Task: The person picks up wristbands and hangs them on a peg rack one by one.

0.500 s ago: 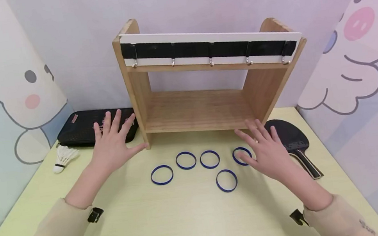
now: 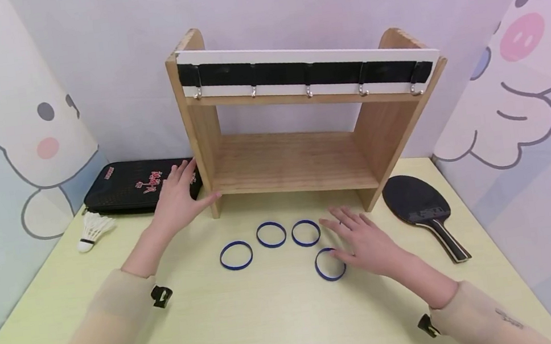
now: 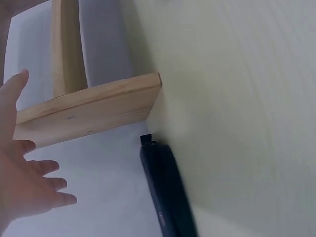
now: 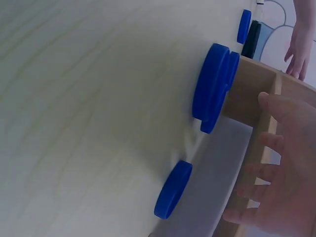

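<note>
In the head view, my left hand point(image 2: 178, 204) is at the left side panel of a wooden rack point(image 2: 285, 165), thumb toward its front edge and fingers spread outside it. Whether it touches the panel I cannot tell. My right hand point(image 2: 369, 246) hovers over the table with loosely bent fingers, holding nothing. Its thumb overlaps a blue wristband ring point(image 2: 332, 278). Three more blue rings lie left of it, among them the leftmost ring point(image 2: 237, 268). Another ring is hidden behind the right hand; the right wrist view shows a separate blue ring point(image 4: 173, 190).
Several metal hooks, including a middle hook point(image 2: 309, 92), line the white-and-black strip across the rack's top front. A black zip case point(image 2: 122, 185) and a shuttlecock point(image 2: 94, 230) lie left of the rack. To the right is a black table tennis paddle point(image 2: 415, 198).
My right hand has moved left and nearer to me, away from the paddle, and covers the rightmost ring. My left hand has shifted slightly right, closer to the rack's side panel.
</note>
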Available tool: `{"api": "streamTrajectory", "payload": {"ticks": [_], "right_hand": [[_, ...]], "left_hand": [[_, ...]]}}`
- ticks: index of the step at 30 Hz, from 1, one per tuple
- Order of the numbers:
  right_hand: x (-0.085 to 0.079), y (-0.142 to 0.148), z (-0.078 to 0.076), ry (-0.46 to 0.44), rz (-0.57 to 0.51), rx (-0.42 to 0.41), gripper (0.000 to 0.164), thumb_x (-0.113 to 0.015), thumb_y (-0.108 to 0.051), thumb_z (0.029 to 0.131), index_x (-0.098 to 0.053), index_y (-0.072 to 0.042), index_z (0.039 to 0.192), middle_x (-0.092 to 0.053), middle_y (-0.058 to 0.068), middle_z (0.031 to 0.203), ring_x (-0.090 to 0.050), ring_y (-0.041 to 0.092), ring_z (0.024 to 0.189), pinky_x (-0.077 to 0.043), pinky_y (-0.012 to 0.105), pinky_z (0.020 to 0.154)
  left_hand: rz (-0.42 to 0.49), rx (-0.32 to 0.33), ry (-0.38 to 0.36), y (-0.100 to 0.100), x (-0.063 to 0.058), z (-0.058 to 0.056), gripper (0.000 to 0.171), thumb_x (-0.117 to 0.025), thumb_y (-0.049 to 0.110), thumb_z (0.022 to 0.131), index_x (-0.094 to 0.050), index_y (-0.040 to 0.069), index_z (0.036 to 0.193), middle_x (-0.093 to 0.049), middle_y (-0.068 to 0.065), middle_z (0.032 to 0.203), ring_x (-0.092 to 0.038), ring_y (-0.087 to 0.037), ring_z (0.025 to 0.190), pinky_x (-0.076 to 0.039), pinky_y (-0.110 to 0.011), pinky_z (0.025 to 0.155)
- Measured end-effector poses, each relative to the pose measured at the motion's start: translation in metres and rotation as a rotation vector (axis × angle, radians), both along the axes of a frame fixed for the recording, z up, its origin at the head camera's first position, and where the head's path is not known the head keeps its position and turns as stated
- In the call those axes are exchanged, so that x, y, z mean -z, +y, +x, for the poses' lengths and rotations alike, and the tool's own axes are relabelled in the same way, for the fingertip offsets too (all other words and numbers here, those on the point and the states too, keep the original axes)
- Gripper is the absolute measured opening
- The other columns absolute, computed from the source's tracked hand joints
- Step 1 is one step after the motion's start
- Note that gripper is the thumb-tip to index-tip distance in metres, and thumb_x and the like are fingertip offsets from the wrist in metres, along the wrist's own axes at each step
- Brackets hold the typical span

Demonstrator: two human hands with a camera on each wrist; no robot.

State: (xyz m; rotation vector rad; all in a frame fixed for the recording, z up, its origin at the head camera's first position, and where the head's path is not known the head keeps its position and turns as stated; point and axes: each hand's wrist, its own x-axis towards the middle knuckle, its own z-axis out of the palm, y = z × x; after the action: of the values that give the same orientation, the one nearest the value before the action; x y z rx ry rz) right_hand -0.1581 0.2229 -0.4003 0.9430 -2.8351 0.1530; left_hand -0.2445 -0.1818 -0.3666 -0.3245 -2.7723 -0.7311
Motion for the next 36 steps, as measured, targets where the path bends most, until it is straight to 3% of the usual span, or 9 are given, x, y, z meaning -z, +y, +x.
{"api": "streamTrajectory", "payload": {"ticks": [6,9,16,22,28,33,36], "right_hand": [[0.010,-0.001,-0.008,-0.143,-0.035,-0.118,0.069,-0.071,-0.038,0.083,-0.043,-0.015,0.142,-0.042,0.015,0.144,-0.039,0.035,0.132,-0.037,0.051,0.104],[0.014,0.000,-0.013,-0.212,-0.039,-0.145,0.068,-0.071,-0.036,0.083,-0.043,-0.015,0.142,-0.045,0.011,0.142,-0.043,0.030,0.130,-0.040,0.047,0.103],[0.022,0.005,-0.029,-0.176,-0.122,-0.220,0.052,-0.075,-0.024,0.080,-0.058,-0.009,0.128,-0.061,0.006,0.124,-0.056,0.023,0.114,-0.046,0.041,0.095],[0.026,0.008,-0.037,-0.131,-0.178,-0.273,0.030,-0.076,-0.016,0.079,-0.069,-0.009,0.107,-0.067,0.001,0.103,-0.061,0.019,0.099,-0.049,0.039,0.087],[0.033,0.009,-0.041,-0.082,-0.219,-0.324,0.014,-0.077,-0.015,0.076,-0.072,-0.012,0.089,-0.067,-0.004,0.087,-0.059,0.014,0.085,-0.049,0.033,0.078],[0.032,0.007,-0.041,-0.121,-0.219,-0.297,0.008,-0.077,-0.014,0.077,-0.072,-0.016,0.083,-0.067,-0.008,0.083,-0.058,0.011,0.084,-0.049,0.032,0.077],[0.030,0.006,-0.039,-0.141,-0.217,-0.265,0.007,-0.076,-0.013,0.078,-0.072,-0.017,0.082,-0.067,-0.009,0.083,-0.059,0.011,0.084,-0.049,0.032,0.077]], "left_hand": [[0.236,0.037,-0.035,0.001,0.014,-0.016,0.103,-0.073,0.045,0.079,-0.008,0.017,0.153,-0.029,-0.020,0.151,-0.027,-0.042,0.137,-0.029,-0.063,0.104],[0.310,0.060,-0.055,0.002,0.020,-0.021,0.102,-0.072,0.041,0.080,-0.006,0.015,0.153,-0.033,-0.019,0.149,-0.033,-0.040,0.135,-0.030,-0.059,0.105],[0.443,0.108,-0.064,0.007,0.029,-0.028,0.086,-0.070,0.034,0.085,-0.021,0.006,0.149,-0.041,-0.023,0.139,-0.045,-0.037,0.125,-0.042,-0.050,0.099],[0.473,0.088,-0.072,0.008,0.033,-0.032,0.079,-0.067,0.037,0.086,-0.027,0.008,0.148,-0.042,-0.021,0.139,-0.047,-0.037,0.123,-0.048,-0.051,0.093],[0.490,0.118,-0.051,0.008,0.036,-0.032,0.076,-0.066,0.032,0.088,-0.025,0.011,0.149,-0.042,-0.021,0.138,-0.048,-0.038,0.122,-0.046,-0.051,0.094],[0.524,0.161,-0.001,0.009,0.037,-0.032,0.079,-0.066,0.023,0.088,-0.019,0.014,0.151,-0.040,-0.023,0.139,-0.047,-0.039,0.121,-0.041,-0.053,0.099],[0.520,0.154,0.006,0.009,0.037,-0.032,0.078,-0.066,0.023,0.088,-0.020,0.015,0.150,-0.040,-0.022,0.138,-0.047,-0.038,0.122,-0.041,-0.052,0.100]]}}
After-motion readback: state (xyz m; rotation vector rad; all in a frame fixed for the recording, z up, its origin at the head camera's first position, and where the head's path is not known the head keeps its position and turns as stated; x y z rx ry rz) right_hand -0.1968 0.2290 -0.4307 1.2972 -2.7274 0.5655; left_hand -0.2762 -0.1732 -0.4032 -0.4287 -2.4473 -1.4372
